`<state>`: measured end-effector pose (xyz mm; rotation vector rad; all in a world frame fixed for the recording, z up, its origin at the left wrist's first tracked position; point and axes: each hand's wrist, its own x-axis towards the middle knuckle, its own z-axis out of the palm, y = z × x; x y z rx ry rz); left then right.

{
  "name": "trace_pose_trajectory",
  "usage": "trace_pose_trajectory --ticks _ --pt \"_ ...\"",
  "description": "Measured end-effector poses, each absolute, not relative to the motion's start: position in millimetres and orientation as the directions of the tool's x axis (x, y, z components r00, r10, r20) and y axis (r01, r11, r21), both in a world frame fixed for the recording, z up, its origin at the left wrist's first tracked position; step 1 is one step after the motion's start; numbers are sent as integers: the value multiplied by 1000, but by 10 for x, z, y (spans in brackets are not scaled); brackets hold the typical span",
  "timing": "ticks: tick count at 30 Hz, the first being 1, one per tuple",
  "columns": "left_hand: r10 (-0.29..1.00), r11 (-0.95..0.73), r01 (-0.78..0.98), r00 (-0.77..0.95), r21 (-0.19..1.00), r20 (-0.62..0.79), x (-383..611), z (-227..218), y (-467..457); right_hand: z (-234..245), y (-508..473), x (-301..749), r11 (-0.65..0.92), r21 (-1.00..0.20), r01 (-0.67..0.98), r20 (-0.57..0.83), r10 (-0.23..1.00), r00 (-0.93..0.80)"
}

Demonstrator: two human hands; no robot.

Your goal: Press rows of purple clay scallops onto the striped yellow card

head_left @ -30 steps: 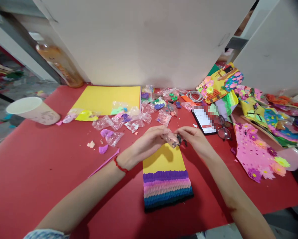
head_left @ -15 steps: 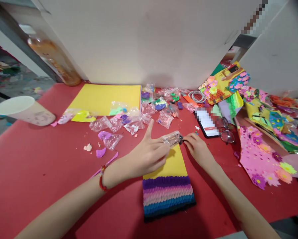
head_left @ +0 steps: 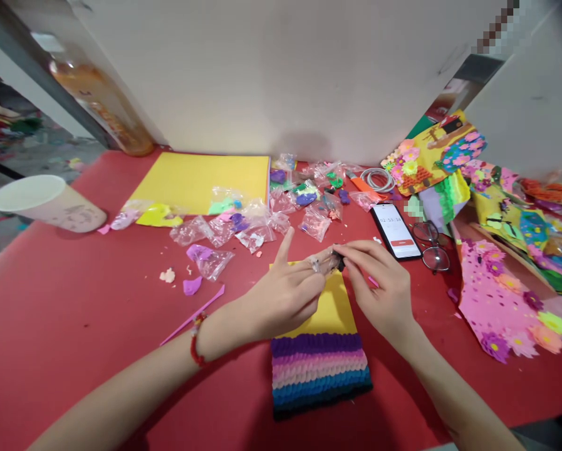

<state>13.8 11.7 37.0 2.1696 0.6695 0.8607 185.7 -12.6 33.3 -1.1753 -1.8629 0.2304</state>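
Over the upper part of a yellow card [head_left: 339, 307], my left hand [head_left: 281, 297] grips a small clear plastic bag [head_left: 325, 263], its thumb sticking up. At the bag's right end is a dark lump that looks like black modelling clay [head_left: 339, 261]. My right hand [head_left: 384, 288] pinches this lump, fingertips touching the bag's end. Below the hands, the card's lower part carries ruffled clay rows [head_left: 321, 369] in purple, pink, pale pink, blue and black. Part of the bag is hidden by my left fingers.
Several clay bags [head_left: 210, 260] and scraps litter the red table [head_left: 97, 351]. Yellow sheets [head_left: 191, 175] lie behind them. A paper cup [head_left: 50, 203] and a bottle [head_left: 102, 103] stand left. To the right are a phone [head_left: 397, 232], glasses [head_left: 433, 250], a coiled cable [head_left: 377, 180] and flowered clay pictures [head_left: 487, 294].
My right hand has shifted up and closer to the bag, its fingers now over the bag's end. My left hand stays nearly in place. The view has shifted slightly.
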Motion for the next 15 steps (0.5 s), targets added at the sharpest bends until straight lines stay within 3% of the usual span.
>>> trace_pose_trajectory --ticks 4,9,12,15 --pt "658 -652 231 646 722 388 171 356 104 371 -127 1811 411 -695 590 514 858 8" --pt "674 -643 244 630 726 386 154 358 82 365 -84 1819 271 -883 382 346 927 143" --pt "676 -678 290 607 676 418 98 389 88 425 -55 1906 220 -914 341 304 928 216" --pt "672 -703 320 591 635 446 57 409 106 531 -38 1946 257 -896 363 335 926 171"
